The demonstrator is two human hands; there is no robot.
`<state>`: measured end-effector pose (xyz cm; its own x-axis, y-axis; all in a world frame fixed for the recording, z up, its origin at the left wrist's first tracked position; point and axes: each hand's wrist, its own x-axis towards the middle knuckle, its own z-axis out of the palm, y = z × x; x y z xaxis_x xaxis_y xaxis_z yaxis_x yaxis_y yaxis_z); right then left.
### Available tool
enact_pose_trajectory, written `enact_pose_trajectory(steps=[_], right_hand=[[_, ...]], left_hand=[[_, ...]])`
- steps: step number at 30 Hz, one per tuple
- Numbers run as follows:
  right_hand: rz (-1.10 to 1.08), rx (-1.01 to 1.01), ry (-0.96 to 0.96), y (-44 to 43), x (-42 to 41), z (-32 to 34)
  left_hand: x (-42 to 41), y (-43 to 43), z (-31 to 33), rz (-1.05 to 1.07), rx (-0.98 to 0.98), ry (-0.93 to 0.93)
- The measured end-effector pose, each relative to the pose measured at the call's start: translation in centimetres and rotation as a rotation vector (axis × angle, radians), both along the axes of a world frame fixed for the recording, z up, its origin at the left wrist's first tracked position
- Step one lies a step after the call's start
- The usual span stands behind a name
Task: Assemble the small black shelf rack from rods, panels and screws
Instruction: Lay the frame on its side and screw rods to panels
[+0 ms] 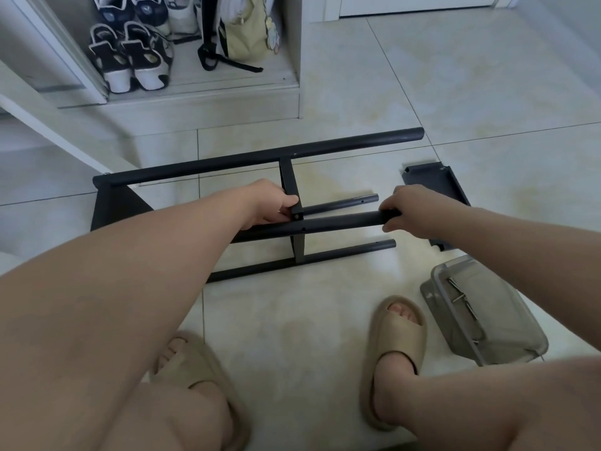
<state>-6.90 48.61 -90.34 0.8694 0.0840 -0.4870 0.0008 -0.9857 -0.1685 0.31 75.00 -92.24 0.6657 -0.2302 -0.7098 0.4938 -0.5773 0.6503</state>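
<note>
Four black rods make up the half-built rack (pixel 113 206), which lies on its side on the tiled floor (pixel 455 76) just ahead of the slippers. The left hand (pixel 271 205) is curled round the raised corner of the middle panel (pixel 289 180). The right hand (pixel 409 211) is wrapped round the free end of the lifted rod (pixel 341 221).

I judge the painted metal stiff, light and a little slick, so I would keep one hold close to the joint and one at the rod's tip. The panel's thin edges could pinch a finger.

A loose panel (pixel 432 182) lies just behind the right hand, and a clear box of screws (pixel 487 320) sits beside the right slipper (pixel 396 333). The shoe cabinet (pixel 201 99) hems in the far left, and I see open tile to the far right.
</note>
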Motion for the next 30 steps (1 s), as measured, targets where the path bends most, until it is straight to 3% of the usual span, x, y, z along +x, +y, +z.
enact_pose_trajectory(steps=[30], right_hand=[[-0.053, -0.034, -0.019, 2.9, 0.8, -0.1]], left_hand=[[0.2, 2.6, -0.2, -0.160, 0.197, -0.209]])
